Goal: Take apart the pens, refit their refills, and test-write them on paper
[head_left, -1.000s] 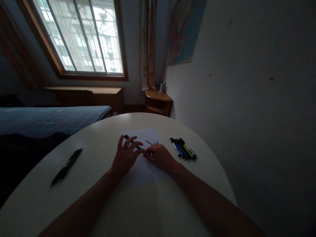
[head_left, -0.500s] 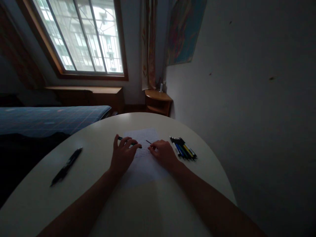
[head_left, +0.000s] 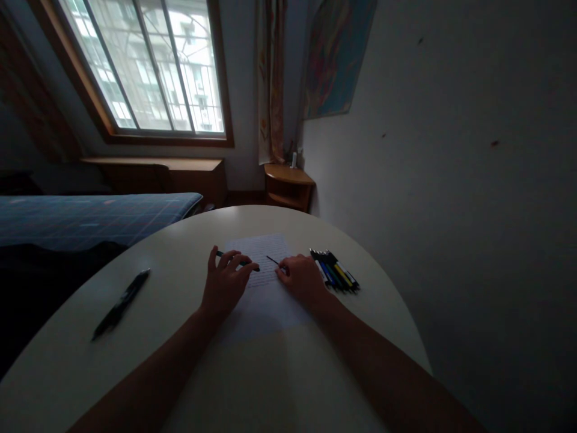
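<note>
A lined sheet of paper lies on the round white table. My left hand rests at the paper's left edge, its fingers closed round a dark pen barrel that points right. My right hand sits on the paper's right side, pinching a thin dark rod, perhaps a pen refill, that sticks out to the upper left. The two pieces are a short gap apart.
A row of several pens lies just right of my right hand. One black pen lies alone at the table's left. A bed stands left of the table, a wall close on the right, a wooden corner shelf behind.
My hands have drawn apart: the left slid left with the pen barrel, turning it flatter, and the right moved right with the thin rod.
</note>
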Demonstrator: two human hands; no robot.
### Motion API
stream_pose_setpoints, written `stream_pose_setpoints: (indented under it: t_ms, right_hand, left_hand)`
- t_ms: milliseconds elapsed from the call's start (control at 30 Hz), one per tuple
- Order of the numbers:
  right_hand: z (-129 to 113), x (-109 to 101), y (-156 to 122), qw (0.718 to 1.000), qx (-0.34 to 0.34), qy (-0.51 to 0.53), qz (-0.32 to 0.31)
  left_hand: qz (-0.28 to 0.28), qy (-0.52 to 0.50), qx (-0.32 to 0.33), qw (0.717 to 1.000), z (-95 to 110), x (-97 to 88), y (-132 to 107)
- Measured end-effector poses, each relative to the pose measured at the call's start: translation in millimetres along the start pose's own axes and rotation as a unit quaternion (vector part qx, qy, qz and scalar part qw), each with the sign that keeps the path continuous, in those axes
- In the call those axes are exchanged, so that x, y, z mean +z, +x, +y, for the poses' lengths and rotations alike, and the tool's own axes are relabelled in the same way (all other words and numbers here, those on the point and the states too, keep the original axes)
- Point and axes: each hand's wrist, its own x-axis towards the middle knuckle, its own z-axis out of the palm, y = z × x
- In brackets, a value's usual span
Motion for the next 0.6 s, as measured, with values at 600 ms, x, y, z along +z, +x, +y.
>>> stream_pose_setpoints:
  t_ms: [600]
  right_hand:
    - [2.6,-0.5,0.0,1.000,0.019,-0.019,-0.016]
  left_hand:
    - [-0.008,-0.003,-0.015,1.000,0.4,2.5,-1.9]
